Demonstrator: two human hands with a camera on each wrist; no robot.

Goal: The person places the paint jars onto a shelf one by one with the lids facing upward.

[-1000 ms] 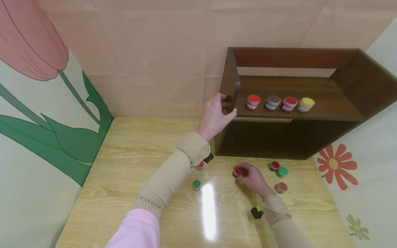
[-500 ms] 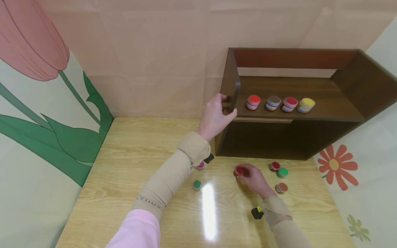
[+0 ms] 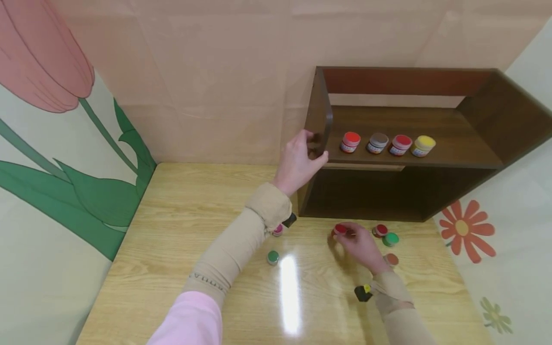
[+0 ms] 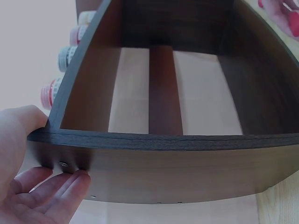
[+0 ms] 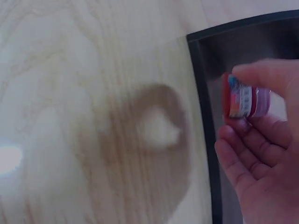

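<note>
My left hand (image 3: 297, 163) grips the front edge of the left side panel (image 3: 318, 115) of a dark brown wooden shelf unit. In the left wrist view, the thumb lies at the edge and the fingers press the panel's outer face. My right hand (image 3: 362, 247) pinches a small red paint jar (image 5: 245, 98) between thumb and fingers, in front of the unit. The jar is tilted on its side in the right wrist view, and a hand shadow falls on the table. On the upper board stand a red jar (image 3: 350, 142), a grey-brown jar (image 3: 377, 143), a crimson jar (image 3: 400, 145) and a yellow jar (image 3: 423, 146).
Right of my right hand, a dark red jar (image 3: 380, 231), a green jar (image 3: 390, 239) and a brown jar (image 3: 391, 260) stand on the wooden table (image 3: 194, 201). A magenta jar (image 3: 278, 230), partly behind my left sleeve, and a dark green jar (image 3: 272, 258) stand to the left.
My right hand has moved a little to the right and toward the shelf unit, carrying the red paint jar off its former spot. The left hand keeps its grip on the panel.
</note>
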